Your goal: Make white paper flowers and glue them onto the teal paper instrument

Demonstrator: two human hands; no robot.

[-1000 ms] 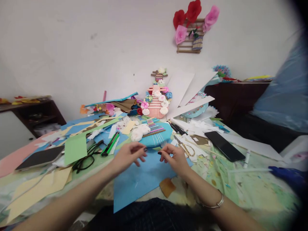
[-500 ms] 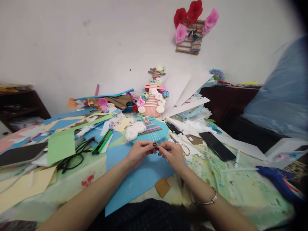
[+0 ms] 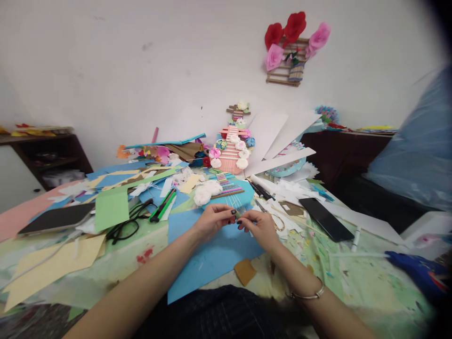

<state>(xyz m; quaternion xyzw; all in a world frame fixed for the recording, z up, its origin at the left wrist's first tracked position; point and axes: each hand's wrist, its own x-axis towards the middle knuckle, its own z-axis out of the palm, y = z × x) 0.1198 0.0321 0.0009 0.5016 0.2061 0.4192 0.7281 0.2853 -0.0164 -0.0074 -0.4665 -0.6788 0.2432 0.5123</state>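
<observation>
Over a blue sheet of paper [image 3: 212, 263], both hands meet at the fingertips. My left hand [image 3: 215, 219] is closed in a pinch on a small greenish piece [image 3: 238, 214], too small to name. My right hand [image 3: 260, 228] is closed in a pinch right beside it; its fingers hide what they hold, if anything. Just beyond them lies a turquoise cardboard shape [image 3: 243, 190] with coloured strips and white strings. White paper flowers [image 3: 207, 192] rest at its left, and gold-handled scissors [image 3: 278, 221] lie right of my right hand.
A black phone [image 3: 326, 219] and a blue glue gun [image 3: 416, 270] lie to the right. On the left are a green cutter [image 3: 163, 206], black glasses [image 3: 129, 226] and a dark tablet-like slab [image 3: 58, 219]. A flower-covered pink guitar shape [image 3: 231, 153] leans against the wall.
The view has shifted, so the scene sits further right. My fingertips have moved slightly apart, and a bit of the greenish piece shows between them.
</observation>
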